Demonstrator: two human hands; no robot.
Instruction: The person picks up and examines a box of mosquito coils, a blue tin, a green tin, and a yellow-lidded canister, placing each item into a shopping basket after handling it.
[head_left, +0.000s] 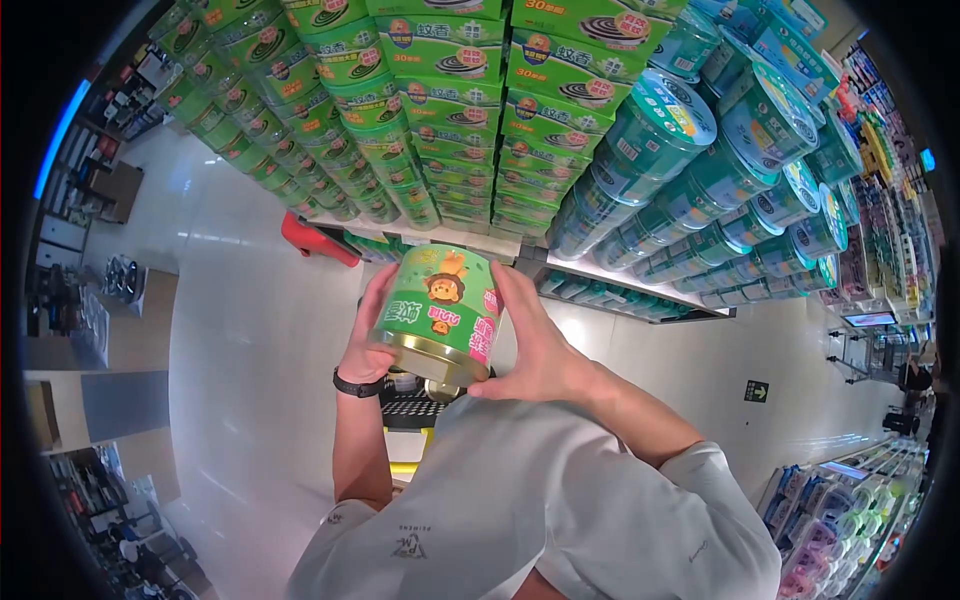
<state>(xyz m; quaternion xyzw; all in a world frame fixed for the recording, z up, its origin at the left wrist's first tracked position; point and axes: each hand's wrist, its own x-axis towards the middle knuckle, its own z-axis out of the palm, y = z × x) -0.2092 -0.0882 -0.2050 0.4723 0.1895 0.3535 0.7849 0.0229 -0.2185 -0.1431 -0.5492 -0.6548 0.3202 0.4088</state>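
Observation:
Between my two hands is a green round tin (pixel 440 300) with a cartoon animal, white and pink lettering and a gold rim on the side nearest my body. It is held up, tilted, in front of my chest. My left hand (pixel 368 325), with a black band on its wrist, wraps the tin's left side. My right hand (pixel 535 345) grips the right side, thumb near the gold rim. Fingers behind the tin are hidden. Beyond it stand stacked green mosquito coil boxes (pixel 445 100), with green tins (pixel 370 100) to their left.
Teal cylindrical tubs (pixel 655 130) are piled on the shelf at right. Below my hands a black mesh basket or cart (pixel 405 408) with yellow parts is partly hidden. A red object (pixel 318 240) juts out beside the display. Shelves of goods (pixel 840 530) line the right edge.

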